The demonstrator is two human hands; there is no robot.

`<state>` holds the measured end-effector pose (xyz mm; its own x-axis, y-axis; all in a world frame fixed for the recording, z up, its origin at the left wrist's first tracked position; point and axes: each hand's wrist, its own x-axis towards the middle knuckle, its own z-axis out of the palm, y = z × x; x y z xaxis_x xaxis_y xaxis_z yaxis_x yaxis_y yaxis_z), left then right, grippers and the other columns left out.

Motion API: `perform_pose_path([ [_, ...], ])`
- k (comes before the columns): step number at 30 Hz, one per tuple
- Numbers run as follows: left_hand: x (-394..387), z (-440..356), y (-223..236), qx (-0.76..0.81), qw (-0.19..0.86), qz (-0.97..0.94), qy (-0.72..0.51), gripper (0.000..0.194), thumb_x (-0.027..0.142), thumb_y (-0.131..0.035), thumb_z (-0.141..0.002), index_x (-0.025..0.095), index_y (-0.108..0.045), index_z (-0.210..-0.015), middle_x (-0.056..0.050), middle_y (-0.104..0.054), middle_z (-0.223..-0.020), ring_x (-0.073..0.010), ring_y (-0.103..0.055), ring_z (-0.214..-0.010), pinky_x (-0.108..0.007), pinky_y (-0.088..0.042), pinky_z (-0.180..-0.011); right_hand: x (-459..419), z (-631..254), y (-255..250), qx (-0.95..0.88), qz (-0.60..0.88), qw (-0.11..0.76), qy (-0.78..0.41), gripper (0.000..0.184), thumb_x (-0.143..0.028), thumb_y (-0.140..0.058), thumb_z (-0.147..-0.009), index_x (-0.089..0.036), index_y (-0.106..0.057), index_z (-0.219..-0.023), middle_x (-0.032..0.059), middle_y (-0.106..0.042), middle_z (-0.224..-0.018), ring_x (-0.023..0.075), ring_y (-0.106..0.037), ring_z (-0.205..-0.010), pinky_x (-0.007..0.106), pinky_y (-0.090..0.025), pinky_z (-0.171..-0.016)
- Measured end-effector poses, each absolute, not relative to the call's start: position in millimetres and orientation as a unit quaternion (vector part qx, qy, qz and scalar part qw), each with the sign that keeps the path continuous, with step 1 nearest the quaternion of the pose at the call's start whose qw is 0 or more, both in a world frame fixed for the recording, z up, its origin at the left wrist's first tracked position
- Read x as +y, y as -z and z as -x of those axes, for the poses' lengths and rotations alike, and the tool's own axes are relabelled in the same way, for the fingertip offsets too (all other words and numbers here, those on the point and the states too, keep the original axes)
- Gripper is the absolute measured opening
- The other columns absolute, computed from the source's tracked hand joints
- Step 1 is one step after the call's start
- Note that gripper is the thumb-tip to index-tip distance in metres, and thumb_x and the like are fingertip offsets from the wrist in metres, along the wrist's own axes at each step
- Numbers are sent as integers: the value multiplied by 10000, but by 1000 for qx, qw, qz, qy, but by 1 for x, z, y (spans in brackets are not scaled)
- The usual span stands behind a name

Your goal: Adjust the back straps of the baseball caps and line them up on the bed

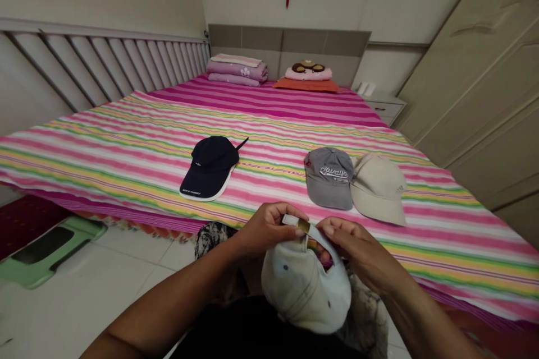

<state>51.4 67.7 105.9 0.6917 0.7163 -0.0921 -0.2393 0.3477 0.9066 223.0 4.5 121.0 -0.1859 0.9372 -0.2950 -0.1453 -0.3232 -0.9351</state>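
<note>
A pale, whitish baseball cap (306, 286) is held over my lap, its back strap and opening turned upward. My left hand (272, 230) pinches the strap end beside the brass-coloured buckle (303, 226). On the other side of the opening, my right hand (356, 247) grips the strap between thumb and fingers, with a fingertip showing through the gap. Beyond my hands on the bed lie a navy cap (213, 165) to the left, a grey cap (330, 176) with white lettering, and a beige cap (379, 186) touching the grey one.
The bed (138, 140) has a striped sheet. Folded purple bedding (237, 71) and a pink pillow (309, 73) on an orange one lie by the headboard (290, 47). A green stool (46, 252) stands on the floor at left; a nightstand (383, 105) is at far right.
</note>
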Motion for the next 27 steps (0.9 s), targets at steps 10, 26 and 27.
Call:
perform_pose_path([
  [10, 80, -49, -107, 242, 668, -644, -283, 279, 223, -739, -563, 125, -662, -813, -28, -592, -744, -105, -538, -670, -216, -407, -617, 5, -225, -119, -435, 496, 425, -620, 322, -431, -683, -638, -137, -554, -612, -33, -505, -483, 52, -402, -401, 194, -329, -429],
  [26, 75, -53, -104, 280, 659, -629, -302, 325, 281, -754, -539, 128, -680, -816, -19, -603, -686, -93, -507, -599, -204, -388, -558, 0, -221, -112, -417, 494, 440, -623, 314, -451, -637, -690, -152, -541, -681, -11, -559, -526, 79, -443, -446, 205, -330, -449],
  [27, 76, -53, -103, 285, 665, -620, -303, 327, 282, -753, -540, 129, -681, -820, -18, -605, -678, -92, -508, -594, -204, -388, -557, 0, -223, -112, -419, 491, 432, -630, 312, -447, -638, -691, -150, -543, -682, -7, -564, -537, 81, -453, -462, 206, -336, -460],
])
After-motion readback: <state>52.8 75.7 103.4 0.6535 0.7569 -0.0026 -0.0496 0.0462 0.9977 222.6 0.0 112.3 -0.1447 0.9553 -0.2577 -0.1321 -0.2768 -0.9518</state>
